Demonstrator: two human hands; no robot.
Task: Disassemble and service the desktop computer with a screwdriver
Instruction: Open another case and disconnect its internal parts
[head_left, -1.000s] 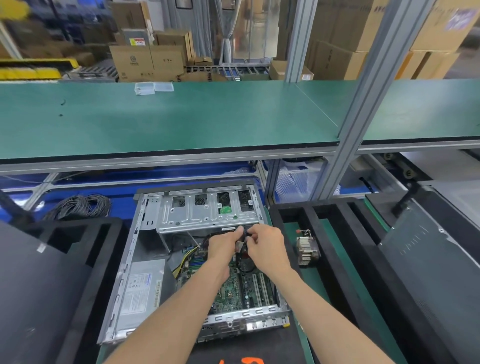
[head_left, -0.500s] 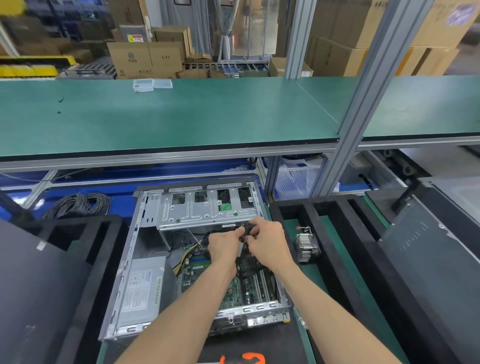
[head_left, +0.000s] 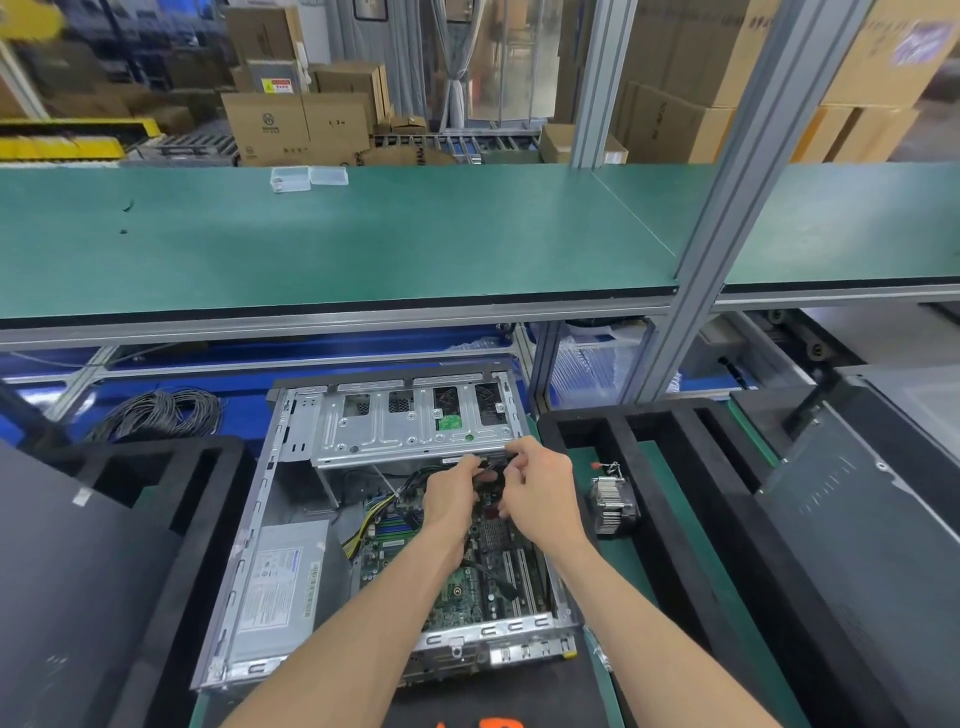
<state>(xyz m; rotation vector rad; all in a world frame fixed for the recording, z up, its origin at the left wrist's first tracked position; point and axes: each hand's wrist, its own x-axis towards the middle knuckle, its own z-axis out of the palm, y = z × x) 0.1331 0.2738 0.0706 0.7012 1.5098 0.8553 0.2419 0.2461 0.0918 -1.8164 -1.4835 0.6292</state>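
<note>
The open desktop computer case (head_left: 291, 457) lies flat in front of me, with its green motherboard (head_left: 457, 587), grey power supply (head_left: 283, 582) and silver drive cage (head_left: 410, 431) exposed. Both hands work inside it, just below the drive cage. My left hand (head_left: 449, 499) and my right hand (head_left: 537, 491) each pinch a black part with cables (head_left: 491, 475) held between them over the motherboard. What exactly that part is stays unclear. No screwdriver is in view.
A removed heatsink (head_left: 613, 501) lies on the green mat right of the case, inside a black foam frame (head_left: 675, 499). A grey side panel (head_left: 862, 525) leans at the right, a dark panel (head_left: 62, 571) at the left. A cable coil (head_left: 161, 413) lies behind. A green shelf (head_left: 363, 244) overhangs.
Both hands have stayed together on the black part below the drive cage, shifting slightly toward the cage. The view has tilted down a little.
</note>
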